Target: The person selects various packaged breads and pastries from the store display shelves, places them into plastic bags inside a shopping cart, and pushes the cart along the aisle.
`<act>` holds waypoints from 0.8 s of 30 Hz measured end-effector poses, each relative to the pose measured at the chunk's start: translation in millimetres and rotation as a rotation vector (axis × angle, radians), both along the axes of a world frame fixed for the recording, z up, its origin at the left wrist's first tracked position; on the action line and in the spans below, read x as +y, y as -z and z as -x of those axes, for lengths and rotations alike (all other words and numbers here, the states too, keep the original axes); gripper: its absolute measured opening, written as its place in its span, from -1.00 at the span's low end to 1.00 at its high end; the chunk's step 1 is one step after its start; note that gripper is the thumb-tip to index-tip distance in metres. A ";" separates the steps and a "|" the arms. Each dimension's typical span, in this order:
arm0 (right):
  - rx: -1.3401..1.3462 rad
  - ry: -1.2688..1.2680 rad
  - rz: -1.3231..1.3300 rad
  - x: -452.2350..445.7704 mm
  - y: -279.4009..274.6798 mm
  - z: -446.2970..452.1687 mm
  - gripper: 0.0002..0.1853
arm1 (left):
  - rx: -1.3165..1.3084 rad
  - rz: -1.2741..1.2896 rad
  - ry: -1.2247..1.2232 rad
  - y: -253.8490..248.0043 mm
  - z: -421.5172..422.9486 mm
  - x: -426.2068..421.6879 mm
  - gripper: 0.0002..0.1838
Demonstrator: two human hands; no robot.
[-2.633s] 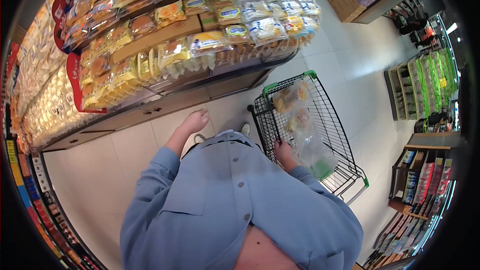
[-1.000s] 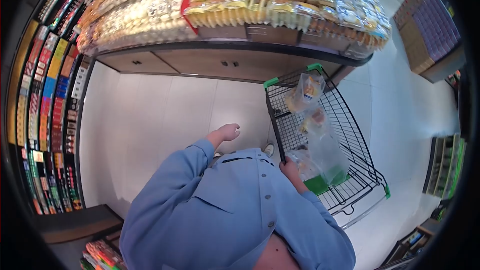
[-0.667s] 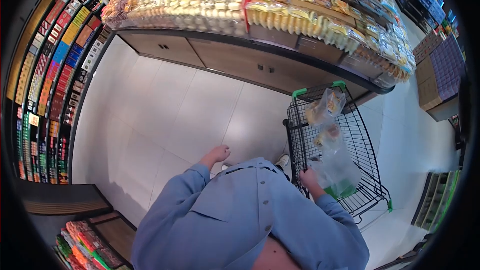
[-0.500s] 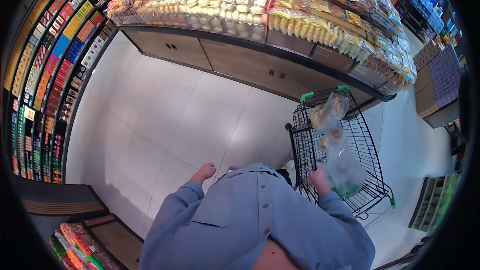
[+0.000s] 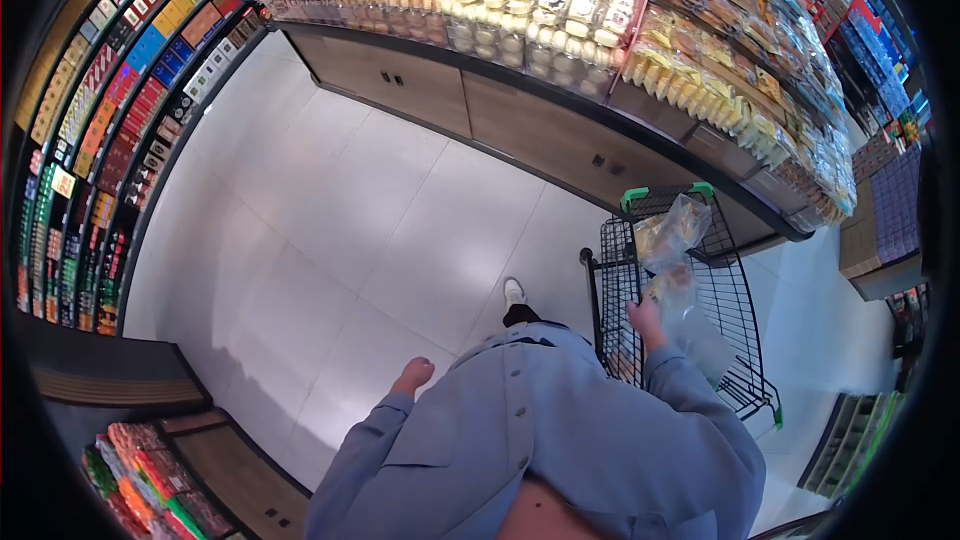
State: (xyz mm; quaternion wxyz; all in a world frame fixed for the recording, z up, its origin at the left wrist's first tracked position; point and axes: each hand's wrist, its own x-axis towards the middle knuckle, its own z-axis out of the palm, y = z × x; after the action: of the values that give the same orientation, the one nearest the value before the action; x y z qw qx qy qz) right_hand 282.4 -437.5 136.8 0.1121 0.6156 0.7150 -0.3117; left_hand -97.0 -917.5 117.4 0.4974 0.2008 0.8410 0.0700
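My right hand is closed at the near-side rim of a black wire shopping cart with green corner caps; the fingertips are partly hidden. Inside the cart lie clear plastic bags with pale, bread-like food in them. Another bag is partly covered by my right sleeve. My left hand hangs beside my body over the floor, its fingers curled in, with nothing visible in it. The nearest thing to it is my own blue-grey buttoned shirt.
Ahead runs a long display of packaged bread over wooden cabinets. Shelves of boxed goods curve along the left. Colourful packets sit at lower left. Stacked cartons stand at right. Pale tiled floor lies between.
One foot has stepped forward into sight. My right hand has moved farther forward along the cart's side. The bread display and cabinets have shifted rightward in view.
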 end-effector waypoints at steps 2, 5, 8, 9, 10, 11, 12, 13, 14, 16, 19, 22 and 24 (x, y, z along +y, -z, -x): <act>0.050 0.024 -0.020 22.7 8.6 44.1 -0.42 | 0.018 -0.022 0.002 3.0 6.8 20.6 -0.50; 0.100 0.063 -0.034 52.3 27.4 99.3 -0.46 | -0.010 -0.036 -0.066 -13.5 43.4 60.7 -0.46; 0.123 -0.014 -0.074 64.7 37.2 135.7 -0.61 | 0.091 -0.090 -0.080 -26.4 84.0 78.1 -0.47; 0.120 0.002 -0.075 63.5 37.2 145.8 -0.62 | 0.120 -0.090 -0.118 -30.7 98.8 75.5 -0.47; 0.114 0.021 -0.079 64.0 38.1 153.7 -0.62 | 0.147 -0.093 -0.153 -33.2 112.4 73.5 -0.47; 0.117 0.022 -0.074 67.3 38.0 161.8 -0.62 | 0.184 -0.103 -0.135 -35.4 124.8 72.1 -0.49; 0.114 0.031 -0.052 69.5 35.4 168.6 -0.63 | 0.185 -0.101 -0.135 -31.9 133.4 69.2 -0.49; 0.108 0.040 -0.027 71.0 34.3 176.9 -0.63 | 0.208 -0.088 -0.132 -31.2 143.2 65.5 -0.50; 0.102 0.040 -0.020 73.2 36.7 183.9 -0.63 | 0.229 -0.073 -0.128 -29.9 150.5 61.6 -0.51; 0.233 0.056 -0.042 73.9 42.8 198.9 -0.64 | 0.237 -0.028 -0.125 -34.6 162.7 65.2 -0.54; 0.191 0.053 0.012 78.6 34.5 222.7 -0.64 | 0.241 0.062 -0.088 -38.9 171.9 81.5 -0.55; 0.126 0.029 0.020 81.9 32.6 250.1 -0.62 | 0.211 0.005 -0.103 -40.0 192.1 118.5 -0.56; 0.151 0.041 0.009 80.8 36.3 266.4 -0.62 | 0.225 -0.125 -0.016 -35.0 209.7 141.5 -0.57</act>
State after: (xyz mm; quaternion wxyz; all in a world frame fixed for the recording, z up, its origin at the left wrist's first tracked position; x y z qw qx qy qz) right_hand 15.9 -356.7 100.4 0.0543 0.6045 0.7071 -0.3628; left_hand -306.7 -776.0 152.4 0.3861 0.2313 0.8870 0.1033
